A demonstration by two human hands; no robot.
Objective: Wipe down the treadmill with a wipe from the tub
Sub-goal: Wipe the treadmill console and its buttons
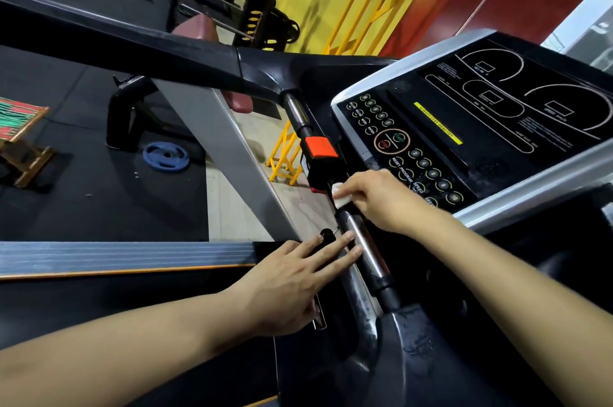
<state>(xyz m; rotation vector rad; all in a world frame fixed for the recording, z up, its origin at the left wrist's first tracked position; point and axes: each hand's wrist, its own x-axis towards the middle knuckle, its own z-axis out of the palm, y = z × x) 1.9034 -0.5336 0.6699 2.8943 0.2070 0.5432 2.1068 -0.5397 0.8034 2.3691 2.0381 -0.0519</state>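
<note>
A small white wipe [339,197], soft, limp and probably damp, is bunched under the right hand [381,199], whose curled fingers press it onto the treadmill's chrome grip bar [363,240]; best held wadded. The left hand [298,280] rests open, fingers straight, just beside the bar

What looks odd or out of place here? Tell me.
A blue weight plate lies loose on the black floor mat beside the treadmill, away from the racks. The black handlebar shroud near the camera is streaked and scuffed. The right hand holds the wipe on the chrome grip bar; nothing spilled.
</note>
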